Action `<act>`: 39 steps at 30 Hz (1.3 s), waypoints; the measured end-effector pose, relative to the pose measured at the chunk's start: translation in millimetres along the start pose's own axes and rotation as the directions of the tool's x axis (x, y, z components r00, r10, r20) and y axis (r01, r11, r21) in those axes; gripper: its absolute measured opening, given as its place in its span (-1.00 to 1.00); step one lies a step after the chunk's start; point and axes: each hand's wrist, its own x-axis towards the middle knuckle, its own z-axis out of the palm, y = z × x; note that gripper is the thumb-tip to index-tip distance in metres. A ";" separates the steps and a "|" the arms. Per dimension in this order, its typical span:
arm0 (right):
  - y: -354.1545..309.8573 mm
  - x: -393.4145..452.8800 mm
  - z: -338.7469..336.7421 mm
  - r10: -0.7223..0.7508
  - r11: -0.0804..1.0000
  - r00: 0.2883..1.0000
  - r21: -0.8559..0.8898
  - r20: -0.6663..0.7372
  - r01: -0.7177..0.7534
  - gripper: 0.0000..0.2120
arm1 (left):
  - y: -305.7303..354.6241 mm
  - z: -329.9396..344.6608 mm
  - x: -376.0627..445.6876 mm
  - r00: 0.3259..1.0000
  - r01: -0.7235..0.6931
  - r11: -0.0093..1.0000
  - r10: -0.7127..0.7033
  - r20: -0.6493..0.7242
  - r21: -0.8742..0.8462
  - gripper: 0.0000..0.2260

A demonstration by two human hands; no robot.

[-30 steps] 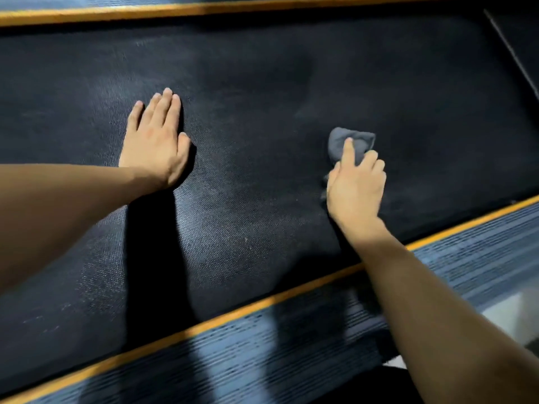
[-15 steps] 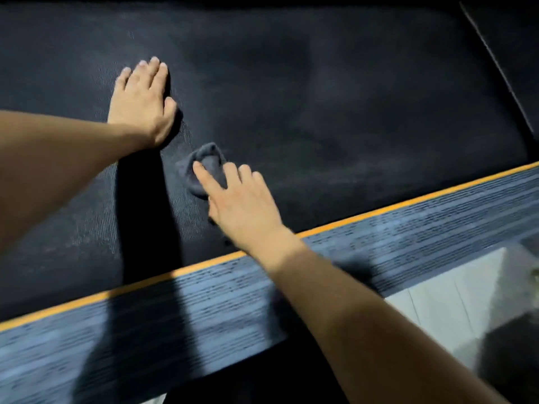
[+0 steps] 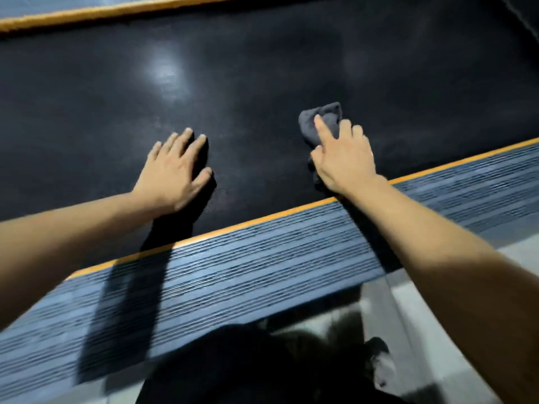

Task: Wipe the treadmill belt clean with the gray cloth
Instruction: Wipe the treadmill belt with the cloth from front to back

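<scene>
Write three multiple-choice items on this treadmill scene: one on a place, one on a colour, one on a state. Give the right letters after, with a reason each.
1. Where is the gray cloth?
A. on the ribbed side rail
B. on the treadmill belt, under the right hand
C. on the floor

2. What colour is the stripe between the belt and the near side rail?
A. orange
B. green
C. white

3. How is the left hand placed?
A. clenched round the cloth
B. raised off the treadmill
C. flat on the belt, fingers spread, holding nothing

Answers:
1 B: the cloth sits bunched on the black belt with the right hand's fingers pressing on it.
2 A: an orange line runs along the belt's near edge.
3 C: the palm lies open on the belt, apart from the cloth.
</scene>
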 end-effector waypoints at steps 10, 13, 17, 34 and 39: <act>-53.2 -24.1 -22.0 0.248 0.939 0.935 0.174 0.255 -0.297 -0.37 | -32.3 -17.2 -45.0 0.955 -0.033 0.999 0.020 0.296 0.040 -0.13; -127.7 -46.4 -22.6 -0.007 0.984 0.981 0.174 0.192 -0.027 -0.37 | -31.0 -14.1 -44.9 0.952 0.001 1.000 0.000 0.306 -0.003 -0.13; -143.6 -50.9 -27.3 -0.157 0.982 0.967 0.139 0.199 0.131 -0.38 | -31.5 -15.5 -42.8 0.946 0.027 1.000 -0.022 0.323 -0.011 -0.11; -150.0 -56.4 -25.8 -0.126 0.983 0.976 0.154 0.180 0.098 -0.36 | -26.1 -18.7 -37.7 0.935 0.069 0.997 -0.053 0.351 -0.035 -0.09; -83.4 -35.6 -15.3 -0.018 0.995 0.993 0.097 0.118 0.006 -0.39 | -27.0 -19.2 -37.9 0.933 0.070 0.997 -0.052 0.357 -0.037 -0.08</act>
